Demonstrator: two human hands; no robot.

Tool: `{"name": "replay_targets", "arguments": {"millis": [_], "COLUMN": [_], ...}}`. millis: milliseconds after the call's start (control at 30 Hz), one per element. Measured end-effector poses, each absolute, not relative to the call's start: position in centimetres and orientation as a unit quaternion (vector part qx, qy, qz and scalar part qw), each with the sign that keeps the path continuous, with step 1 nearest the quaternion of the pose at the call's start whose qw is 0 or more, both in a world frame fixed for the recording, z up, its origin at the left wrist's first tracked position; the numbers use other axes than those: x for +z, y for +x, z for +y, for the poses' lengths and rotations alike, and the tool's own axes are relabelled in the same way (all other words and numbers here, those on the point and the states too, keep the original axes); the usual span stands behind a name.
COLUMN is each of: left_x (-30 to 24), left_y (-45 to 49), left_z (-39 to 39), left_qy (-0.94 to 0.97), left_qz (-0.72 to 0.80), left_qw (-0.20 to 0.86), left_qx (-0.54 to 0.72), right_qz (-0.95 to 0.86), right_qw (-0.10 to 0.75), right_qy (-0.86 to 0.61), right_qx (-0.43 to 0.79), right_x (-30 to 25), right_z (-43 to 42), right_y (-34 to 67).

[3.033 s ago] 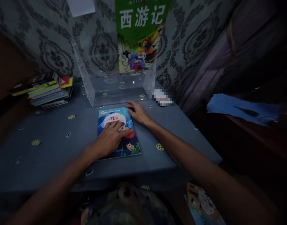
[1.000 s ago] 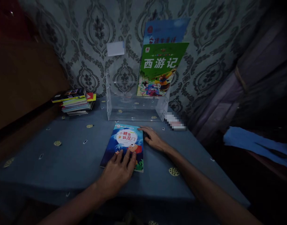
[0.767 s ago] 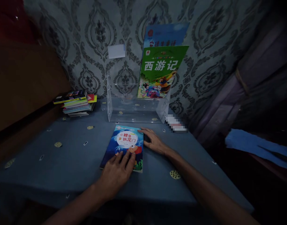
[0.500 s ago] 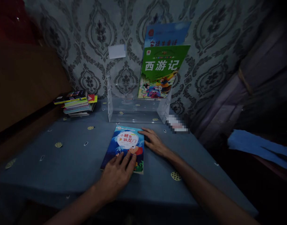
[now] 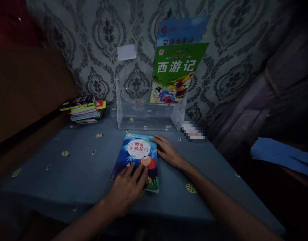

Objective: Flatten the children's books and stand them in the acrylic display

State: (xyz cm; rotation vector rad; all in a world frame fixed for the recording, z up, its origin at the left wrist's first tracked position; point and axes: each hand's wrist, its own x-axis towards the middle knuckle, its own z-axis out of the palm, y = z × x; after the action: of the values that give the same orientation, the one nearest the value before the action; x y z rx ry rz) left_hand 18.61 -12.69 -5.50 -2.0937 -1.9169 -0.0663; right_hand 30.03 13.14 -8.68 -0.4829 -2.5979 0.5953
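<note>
A blue picture book (image 5: pixel 139 149) with a red fish on its cover lies face up near the table's front. My left hand (image 5: pixel 130 188) rests on the lower part of its cover, fingers spread and lying over it. At the book's upper right edge is my right hand (image 5: pixel 167 152), its fingers stretched out and touching that edge. Behind the book stands a clear acrylic rack (image 5: pixel 146 124). A green book (image 5: pixel 177 75) leans upright in the rack's right side, with a blue book (image 5: pixel 182 30) partly hidden behind it.
To the left, a stack of books (image 5: pixel 85 112) sits beside a brown panel (image 5: pixel 30 87). A white card (image 5: pixel 126 52) is at the rack's upper left. Right of the rack lies a blurred-out white item (image 5: pixel 193 131). Patterned wall covering rises behind; a tied curtain (image 5: pixel 254 100) hangs at right.
The camera view has shifted slightly. The blue picture book's lower right corner has come a little toward me and to the right. Both hands stay in about the same places on it.
</note>
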Motion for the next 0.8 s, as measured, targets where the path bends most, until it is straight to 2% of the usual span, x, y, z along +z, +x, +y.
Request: {"name": "replay_targets", "arguments": {"millis": [133,267,500,533,700,800], "left_x": [-5.1,-4.2,-3.7,-3.8,-4.5,-4.8], "left_y": [18.4,17.3,13.4,13.1,11.6,10.3], "left_z": [-13.0,-12.8,-9.2,-8.7,-6.9,-6.4], "left_qy": [-0.741,-0.732,-0.540,-0.528,-0.351,-0.276], "left_qz": [-0.651,-0.662,-0.823,-0.823,-0.714,-0.682], "left_qw": [0.151,0.098,0.036,0.005,-0.219,-0.275], "left_qx": [-0.065,-0.130,-0.171,-0.210,-0.565,-0.618], "right_qz": [-0.937,-0.938,-0.936,-0.934,-0.923,-0.908], "right_qw": [0.220,0.217,0.216,0.220,0.250,0.284], "right_qy": [-0.170,-0.176,-0.183,-0.183,-0.170,-0.155], "right_qx": [0.214,0.204,0.210,0.213,0.237,0.267], "right_x": [-9.0,-9.0,-8.4,-8.4,-8.6,-8.8], "right_z": [13.2,13.0,12.3,12.3,12.2,12.3], "right_y": [30.0,29.9,29.7,29.7,29.4,29.1]}}
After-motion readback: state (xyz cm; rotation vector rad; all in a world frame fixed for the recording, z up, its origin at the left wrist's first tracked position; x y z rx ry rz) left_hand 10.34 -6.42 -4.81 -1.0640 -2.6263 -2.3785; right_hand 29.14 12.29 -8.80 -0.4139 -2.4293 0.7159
